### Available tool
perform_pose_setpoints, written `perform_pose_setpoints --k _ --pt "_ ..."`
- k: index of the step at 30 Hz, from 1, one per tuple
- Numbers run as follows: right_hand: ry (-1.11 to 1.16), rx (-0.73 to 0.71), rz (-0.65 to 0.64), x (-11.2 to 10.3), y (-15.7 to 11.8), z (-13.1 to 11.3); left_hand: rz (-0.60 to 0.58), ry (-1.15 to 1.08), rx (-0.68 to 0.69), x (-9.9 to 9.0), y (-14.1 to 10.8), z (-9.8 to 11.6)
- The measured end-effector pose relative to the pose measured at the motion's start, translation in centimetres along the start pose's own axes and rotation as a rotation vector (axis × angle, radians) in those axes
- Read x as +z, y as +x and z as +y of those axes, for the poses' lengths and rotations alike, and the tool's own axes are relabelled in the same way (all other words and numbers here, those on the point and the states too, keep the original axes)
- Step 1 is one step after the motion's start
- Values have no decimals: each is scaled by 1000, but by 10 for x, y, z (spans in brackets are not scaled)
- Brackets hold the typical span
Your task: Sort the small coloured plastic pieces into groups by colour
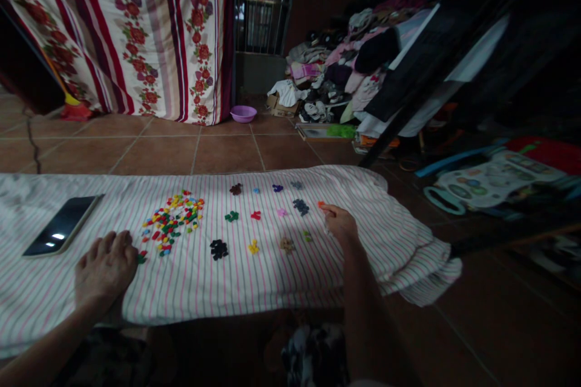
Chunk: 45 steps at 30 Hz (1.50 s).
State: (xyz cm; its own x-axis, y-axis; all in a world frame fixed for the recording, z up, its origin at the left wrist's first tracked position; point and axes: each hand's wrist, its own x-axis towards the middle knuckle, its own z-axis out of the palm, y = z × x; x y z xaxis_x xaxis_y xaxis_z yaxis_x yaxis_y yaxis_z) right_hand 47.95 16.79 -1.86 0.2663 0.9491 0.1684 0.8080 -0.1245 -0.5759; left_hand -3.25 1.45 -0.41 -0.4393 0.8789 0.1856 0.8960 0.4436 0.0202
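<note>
On the striped cloth [272, 278] spread over the floor, the left hand [105, 269] lies flat and open near the cloth's front edge, its fingertips touching a green bead at the near edge of the mixed bead pile [171, 222]. The right hand [339, 222] sits toward the cloth's right end, fingers pinched on an orange bead [321, 204], just beside the small sorted clusters [254, 217]. A phone [61, 225] lies near the left edge.
</note>
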Motion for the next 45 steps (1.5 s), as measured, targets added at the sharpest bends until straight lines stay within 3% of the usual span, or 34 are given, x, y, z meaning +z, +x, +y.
perform_pose_setpoints --k 8,14,18,22,26,30,34,39,45 --pt "3 68 -23 -4 -2 -6 -6 32 -17 3 3 -2" --pt "125 60 60 -8 -3 -6 0 33 -15 0 1 0" --pt "137 75 136 -7 -4 -21 -27 -3 3 -5 0 2" --pt "213 -49 201 4 -4 -60 -21 -44 -2 -8 -1 5" --pt "323 -243 146 27 -15 -121 27 -5 6 -4 -1 4" --pt "409 -538 45 61 -46 -189 36 34 8 0 0 2" --pt "362 -822 -206 95 -86 -243 33 18 3 2 0 2" --pt "216 -1069 -439 118 -130 -282 41 1 0 7 1 0" --pt "99 -1093 -509 139 -158 -300 59 -1 8 10 1 -2"
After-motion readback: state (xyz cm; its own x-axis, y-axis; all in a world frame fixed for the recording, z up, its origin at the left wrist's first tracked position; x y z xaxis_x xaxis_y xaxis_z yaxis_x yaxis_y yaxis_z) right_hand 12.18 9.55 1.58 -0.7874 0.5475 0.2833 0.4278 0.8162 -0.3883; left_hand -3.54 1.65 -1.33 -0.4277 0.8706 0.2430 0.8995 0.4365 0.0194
